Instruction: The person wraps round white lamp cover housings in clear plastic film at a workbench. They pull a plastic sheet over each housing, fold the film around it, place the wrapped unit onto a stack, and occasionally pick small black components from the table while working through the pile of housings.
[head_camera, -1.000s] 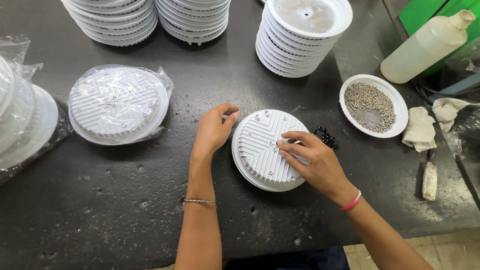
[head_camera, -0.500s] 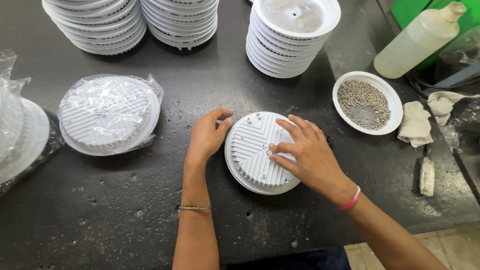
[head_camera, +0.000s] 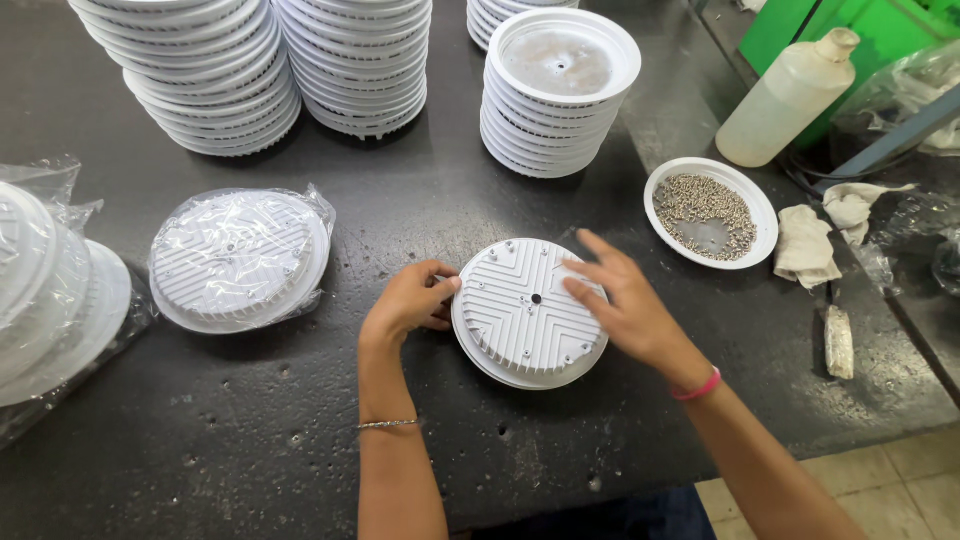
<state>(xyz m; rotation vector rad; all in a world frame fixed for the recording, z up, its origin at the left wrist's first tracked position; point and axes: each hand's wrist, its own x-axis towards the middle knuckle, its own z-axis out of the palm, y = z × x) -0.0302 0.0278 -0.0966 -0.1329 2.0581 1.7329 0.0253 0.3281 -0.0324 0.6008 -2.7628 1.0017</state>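
A round white ribbed disc (head_camera: 525, 315) lies flat on the dark worktable (head_camera: 300, 420) in front of me. My left hand (head_camera: 408, 300) grips its left rim with curled fingers. My right hand (head_camera: 625, 305) rests on the disc's right side, fingers spread across the ribs and reaching towards the centre hole. A thin bracelet sits on my left wrist and a pink band on my right.
A plastic-wrapped disc (head_camera: 238, 258) lies to the left, more wrapped ones (head_camera: 50, 300) at the far left. Stacks of white discs (head_camera: 205, 75) (head_camera: 360, 60) (head_camera: 555, 90) stand behind. A bowl of small screws (head_camera: 710, 212), a bottle (head_camera: 785, 95), rags (head_camera: 805, 245) and a small tool (head_camera: 838, 340) sit right.
My right hand has slid from the disc's lower right edge up onto its top, fingers now spread. The small black pieces beside the disc are hidden. My left hand stayed on the rim.
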